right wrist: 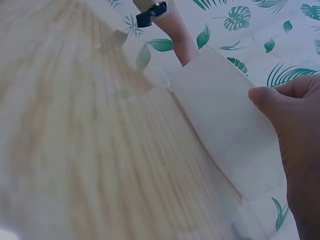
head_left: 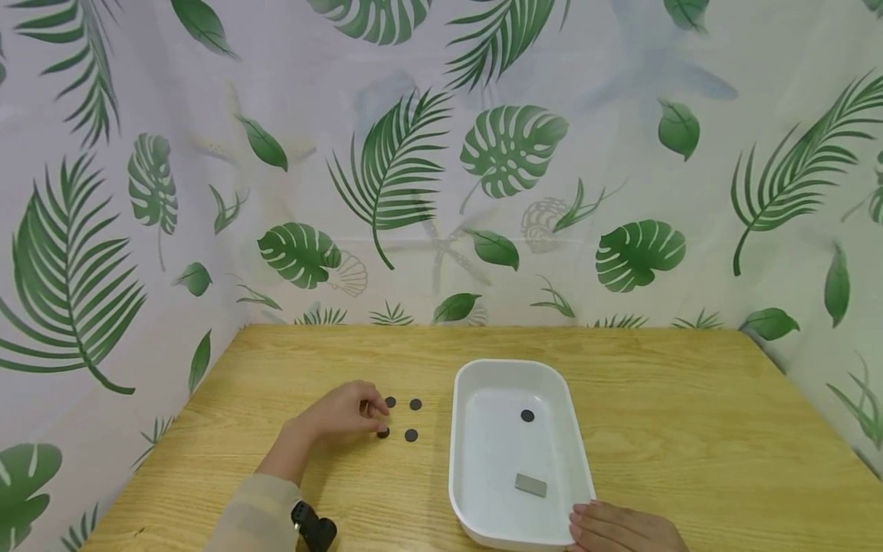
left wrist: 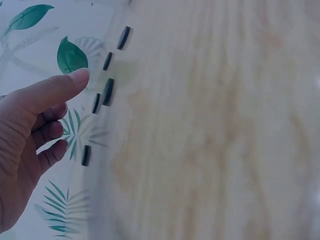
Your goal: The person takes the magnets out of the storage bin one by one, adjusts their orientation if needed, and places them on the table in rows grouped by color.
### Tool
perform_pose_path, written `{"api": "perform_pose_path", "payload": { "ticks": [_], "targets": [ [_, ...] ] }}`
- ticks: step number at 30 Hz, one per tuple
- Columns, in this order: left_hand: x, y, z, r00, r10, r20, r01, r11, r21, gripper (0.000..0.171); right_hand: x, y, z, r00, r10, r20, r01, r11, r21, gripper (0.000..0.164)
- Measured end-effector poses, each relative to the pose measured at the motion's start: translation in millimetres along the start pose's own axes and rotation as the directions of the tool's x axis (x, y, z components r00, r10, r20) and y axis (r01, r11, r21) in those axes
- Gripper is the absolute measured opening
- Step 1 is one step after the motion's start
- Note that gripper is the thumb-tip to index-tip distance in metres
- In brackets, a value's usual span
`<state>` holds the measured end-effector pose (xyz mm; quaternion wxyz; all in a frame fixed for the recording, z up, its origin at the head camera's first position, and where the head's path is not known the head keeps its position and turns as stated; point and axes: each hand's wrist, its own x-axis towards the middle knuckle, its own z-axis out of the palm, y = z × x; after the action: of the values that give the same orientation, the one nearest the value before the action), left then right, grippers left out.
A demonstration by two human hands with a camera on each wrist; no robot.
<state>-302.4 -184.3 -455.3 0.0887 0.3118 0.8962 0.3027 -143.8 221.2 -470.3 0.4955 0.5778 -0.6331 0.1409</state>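
Observation:
My left hand point(head_left: 348, 412) hovers low over several small black discs, its fingers bent and holding nothing in the left wrist view. One black disc point(head_left: 383, 433) lies just under the fingertips and another disc point(head_left: 391, 402) sits beside the index finger. Two more, an upper disc point(head_left: 415, 404) and a lower disc point(head_left: 411, 435), lie to the right. A white rectangular tray point(head_left: 451, 460) stands right of them. Inside it are a single black disc point(head_left: 527, 415) and a grey rectangular block point(head_left: 530, 485). My right hand point(head_left: 624, 527) holds the tray's near right corner, thumb against the wall point(right wrist: 220, 120).
The wooden table point(head_left: 690, 429) extends on both sides of the tray. Behind and beside it hangs a leaf-printed cloth point(head_left: 441, 153). A black strap device point(head_left: 316, 529) is on the left wrist, next to a beige sleeve point(head_left: 255, 514).

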Motion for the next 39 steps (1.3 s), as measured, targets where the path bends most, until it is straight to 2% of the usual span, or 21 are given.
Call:
{"api": "perform_pose_path", "payload": {
  "ticks": [7, 12, 16, 25, 30, 39],
  "targets": [
    [8.4, 4.3, -8.5, 0.999, 0.047, 0.009, -0.047, 0.999, 0.011, 0.012, 2.5, -0.3, -0.5, 1.000, -0.006, 0.001, 0.006, 1.000, 0.008, 0.027],
    [15.0, 10.1, -13.5, 0.998, 0.055, 0.024, -0.054, 0.998, -0.029, 0.016, 5.0, -0.4, -0.6, 1.000, 0.005, -0.005, -0.005, 1.000, 0.016, 0.026],
    [21.6, 22.7, -19.4, 0.997, 0.059, 0.044, -0.056, 0.996, -0.062, 0.019, 7.6, -0.5, -1.7, 1.000, 0.013, -0.010, -0.012, 1.000, 0.016, 0.026],
    [41.2, 52.0, -27.2, 0.993, 0.038, 0.109, -0.033, 0.998, -0.049, 0.023, 8.9, -0.5, -0.4, 1.000, 0.005, -0.030, -0.006, 1.000, -0.004, 0.026],
    [51.9, 65.9, -28.2, 0.989, 0.049, 0.137, -0.044, 0.998, -0.039, 0.023, 10.6, -2.5, -2.8, 0.999, 0.035, -0.010, -0.034, 0.999, 0.018, 0.026],
    [75.0, 91.7, -24.4, 0.977, 0.100, 0.186, -0.096, 0.995, -0.033, 0.036, 3.3, -1.9, -0.4, 0.999, 0.049, -0.009, -0.048, 0.998, 0.039, 0.025]
  ]
}}
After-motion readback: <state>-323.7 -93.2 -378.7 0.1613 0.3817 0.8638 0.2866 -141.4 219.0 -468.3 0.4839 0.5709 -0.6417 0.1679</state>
